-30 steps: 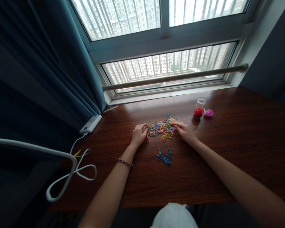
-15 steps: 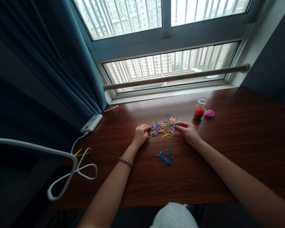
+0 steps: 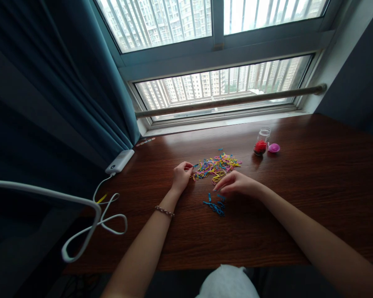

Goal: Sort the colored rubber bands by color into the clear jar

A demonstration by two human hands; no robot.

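Observation:
A loose heap of small pink, yellow, blue and purple rubber bands (image 3: 216, 166) lies in the middle of the table. At its left edge my left hand (image 3: 182, 177) is closed in a pinch, with a blue rubber band (image 3: 195, 165) at the fingertips. Nearer to me lies a small separate pile of blue rubber bands (image 3: 216, 207). Just above that pile hovers my right hand (image 3: 240, 184), palm down, its thumb and forefinger tips slightly apart. Its fingertips partly cover the pile's upper edge.
Toward the back right stands a clear jar (image 3: 261, 142) holding red pieces, beside a pink lid (image 3: 274, 147). A white power adapter (image 3: 120, 161) with a looped white cable (image 3: 113, 217) lies at the left. One blue band (image 3: 220, 149) sits behind the heap, before the window.
My right hand has moved from the heap's right side toward me, over the blue pile, and its pinch has loosened. My left hand has shifted slightly left with a blue band at its fingertips.

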